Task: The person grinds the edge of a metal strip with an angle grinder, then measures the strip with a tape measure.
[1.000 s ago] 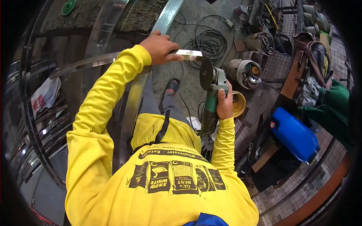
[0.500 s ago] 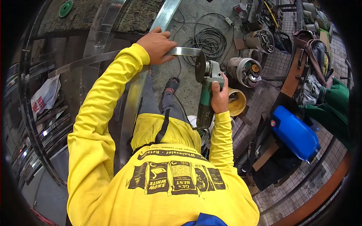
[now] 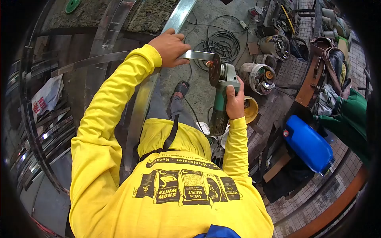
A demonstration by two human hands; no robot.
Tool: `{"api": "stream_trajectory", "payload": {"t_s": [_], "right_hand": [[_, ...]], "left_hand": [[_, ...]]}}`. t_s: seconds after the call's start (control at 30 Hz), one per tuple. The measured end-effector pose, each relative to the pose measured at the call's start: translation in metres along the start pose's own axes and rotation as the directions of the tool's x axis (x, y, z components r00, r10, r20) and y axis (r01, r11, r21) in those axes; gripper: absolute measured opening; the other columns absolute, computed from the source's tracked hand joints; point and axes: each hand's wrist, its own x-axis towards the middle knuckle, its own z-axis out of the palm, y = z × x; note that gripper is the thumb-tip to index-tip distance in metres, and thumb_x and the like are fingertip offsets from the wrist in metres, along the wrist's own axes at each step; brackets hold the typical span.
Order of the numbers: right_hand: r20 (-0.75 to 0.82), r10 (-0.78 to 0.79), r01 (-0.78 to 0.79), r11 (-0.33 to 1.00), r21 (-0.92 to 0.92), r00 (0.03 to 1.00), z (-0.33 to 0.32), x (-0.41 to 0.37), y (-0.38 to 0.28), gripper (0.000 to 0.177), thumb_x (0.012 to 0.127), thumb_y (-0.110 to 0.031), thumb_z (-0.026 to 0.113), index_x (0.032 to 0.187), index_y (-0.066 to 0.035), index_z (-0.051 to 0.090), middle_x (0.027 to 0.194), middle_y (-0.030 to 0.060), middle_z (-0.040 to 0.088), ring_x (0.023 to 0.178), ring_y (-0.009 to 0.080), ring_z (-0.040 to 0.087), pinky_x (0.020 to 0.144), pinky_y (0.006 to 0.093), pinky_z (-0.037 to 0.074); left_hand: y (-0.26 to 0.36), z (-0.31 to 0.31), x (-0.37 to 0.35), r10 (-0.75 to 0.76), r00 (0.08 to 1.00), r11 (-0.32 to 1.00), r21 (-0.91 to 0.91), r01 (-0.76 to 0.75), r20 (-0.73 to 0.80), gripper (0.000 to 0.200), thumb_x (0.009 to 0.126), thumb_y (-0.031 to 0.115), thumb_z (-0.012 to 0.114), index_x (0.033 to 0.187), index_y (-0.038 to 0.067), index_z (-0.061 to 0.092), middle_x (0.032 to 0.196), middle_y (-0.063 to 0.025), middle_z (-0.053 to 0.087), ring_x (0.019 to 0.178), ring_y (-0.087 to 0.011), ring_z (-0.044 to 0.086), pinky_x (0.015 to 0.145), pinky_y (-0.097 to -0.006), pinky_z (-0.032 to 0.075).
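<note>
My left hand (image 3: 170,47) is closed around a thin flat metal bar (image 3: 200,55), whose short end sticks out to the right. It sits over a wide shiny metal beam (image 3: 143,105) that slants past my legs. My right hand (image 3: 236,99) grips a green angle grinder (image 3: 219,101) by its body, thumb lying along the casing. The grinder's disc (image 3: 214,70) stands on edge against the bar's tip, and a small orange glow shows where they meet. Fingers under the grinder are mostly hidden.
A coiled black cable (image 3: 222,45) lies on the concrete floor ahead. To the right stand a white bucket (image 3: 254,73) of discs, a yellow container (image 3: 251,110) and a blue jerrycan (image 3: 308,143). Metal strips (image 3: 55,137) are stacked at left. My sandalled foot (image 3: 182,88) is below.
An orange glow has appeared at the contact between disc and bar. Both hands, with the bar and grinder, sit slightly farther right in view. Both grips are unchanged.
</note>
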Motion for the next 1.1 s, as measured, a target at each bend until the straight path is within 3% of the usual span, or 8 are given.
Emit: {"api": "stream_trajectory", "payload": {"t_s": [0.3, 0.4, 0.53, 0.7, 0.77, 0.83, 0.93, 1.1], "right_hand": [[0.053, 0.058, -0.061, 0.997, 0.055, 0.997, -0.004, 0.011, -0.002, 0.076, 0.097, -0.06, 0.06, 0.143, -0.003, 0.043, 0.121, 0.0118, 0.061, 0.109, 0.0201, 0.058, 0.097, 0.0319, 0.046], [0.002, -0.142, 0.141, 0.987, -0.078, 0.99, -0.009, 0.012, 0.013, 0.076, 0.096, -0.054, 0.065, 0.146, -0.003, 0.042, 0.129, 0.0142, 0.058, 0.116, 0.0239, 0.056, 0.104, 0.0352, 0.042], [-0.021, 0.026, -0.023, 0.991, 0.131, 0.999, -0.017, -0.018, 0.018, 0.073, 0.091, -0.04, 0.072, 0.145, -0.001, 0.044, 0.127, 0.0078, 0.06, 0.115, 0.0181, 0.054, 0.104, 0.0339, 0.042], [0.004, 0.145, -0.117, 0.785, 0.608, 0.989, -0.029, -0.074, 0.063, 0.059, 0.089, -0.042, 0.071, 0.125, 0.002, 0.055, 0.102, 0.0137, 0.067, 0.082, 0.0265, 0.071, 0.074, 0.0392, 0.061], [0.052, 0.118, -0.121, 0.711, 0.693, 0.992, -0.038, -0.092, 0.055, 0.061, 0.089, -0.043, 0.071, 0.125, 0.004, 0.055, 0.104, 0.0151, 0.068, 0.083, 0.0271, 0.071, 0.075, 0.0388, 0.061], [0.109, 0.112, -0.155, 0.619, 0.77, 0.988, -0.043, -0.108, 0.049, 0.063, 0.089, -0.045, 0.07, 0.125, 0.004, 0.055, 0.105, 0.0155, 0.068, 0.083, 0.0275, 0.071, 0.075, 0.0386, 0.061], [0.195, 0.167, -0.252, 0.476, 0.843, 0.967, -0.056, -0.118, 0.091, 0.063, 0.087, -0.041, 0.07, 0.13, 0.003, 0.053, 0.108, 0.018, 0.067, 0.088, 0.0313, 0.07, 0.077, 0.0419, 0.061], [0.475, -0.085, -0.406, 0.405, 0.82, 0.876, -0.071, -0.093, 0.091, 0.074, 0.092, -0.04, 0.065, 0.154, -0.015, 0.034, 0.122, 0.0134, 0.058, 0.1, 0.0317, 0.063, 0.084, 0.0467, 0.056]], "left_hand": [[0.0, 0.005, -0.002, 0.0, 1.0, 1.0, -0.005, 0.0, -0.019, 0.039, 0.093, 0.048, 0.065, 0.103, 0.01, 0.068, 0.086, -0.0106, 0.066, 0.098, -0.027, 0.058, 0.093, -0.0417, 0.04], [-0.003, 0.003, -0.002, 0.031, 0.995, 1.0, -0.004, -0.031, -0.1, 0.038, 0.09, 0.046, 0.067, 0.103, 0.011, 0.068, 0.093, -0.016, 0.065, 0.099, -0.0324, 0.059, 0.091, -0.0442, 0.042], [0.0, 0.0, 0.0, 0.025, 0.993, 0.999, -0.03, -0.029, -0.116, 0.039, 0.084, 0.042, 0.072, 0.106, 0.011, 0.067, 0.105, -0.014, 0.066, 0.108, -0.0348, 0.059, 0.095, -0.0479, 0.044], [0.012, -0.015, -0.068, -0.218, 0.844, 0.974, -0.06, 0.217, -0.491, 0.09, 0.068, 0.055, 0.083, 0.137, 0.009, 0.049, 0.117, -0.0129, 0.058, 0.107, -0.0337, 0.056, 0.091, -0.044, 0.045], [0.01, -0.011, -0.107, -0.444, 0.828, 0.887, -0.035, 0.461, -0.342, 0.08, 0.071, 0.062, 0.079, 0.124, 0.006, 0.058, 0.104, -0.0164, 0.064, 0.097, -0.0363, 0.062, 0.083, -0.0464, 0.048], [-0.016, 0.018, -0.129, -0.442, 0.854, 0.874, 0.083, 0.479, -0.273, 0.057, 0.083, 0.062, 0.069, 0.103, 0.009, 0.061, 0.085, -0.0129, 0.067, 0.086, -0.0336, 0.066, 0.075, -0.0467, 0.048], [-0.009, 0.015, -0.136, -0.424, 0.889, 0.884, 0.133, 0.447, -0.173, 0.058, 0.085, 0.062, 0.067, 0.106, 0.008, 0.059, 0.087, -0.0124, 0.069, 0.08, -0.0345, 0.07, 0.069, -0.0463, 0.052], [0.069, -0.068, -0.202, -0.596, 0.678, 0.735, 0.048, 0.677, -0.431, 0.052, 0.084, 0.056, 0.07, 0.117, 0.017, 0.061, 0.099, -0.0129, 0.073, 0.089, -0.0369, 0.072, 0.075, -0.0496, 0.056]]}}
